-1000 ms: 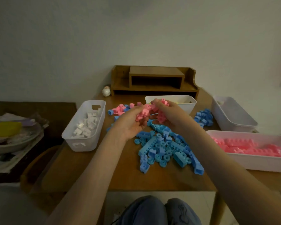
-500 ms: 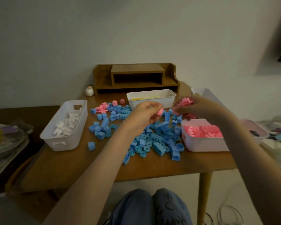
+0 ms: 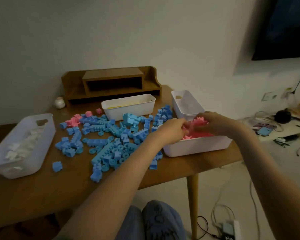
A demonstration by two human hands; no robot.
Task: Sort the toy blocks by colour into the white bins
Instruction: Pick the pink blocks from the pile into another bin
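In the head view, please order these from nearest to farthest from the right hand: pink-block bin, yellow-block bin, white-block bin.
1. Pink-block bin, directly under the right hand.
2. Yellow-block bin, at the middle back.
3. White-block bin, far left.

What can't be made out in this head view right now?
1. Head view: the fingers of the left hand, hidden behind its own knuckles and the pink blocks; grip unclear.
2. How full the pink bin is: hidden by its near wall and the right hand.
3. Centre bin contents: only a yellow strip shows over the rim.
4. White blocks in the left bin: blurred, uncountable.
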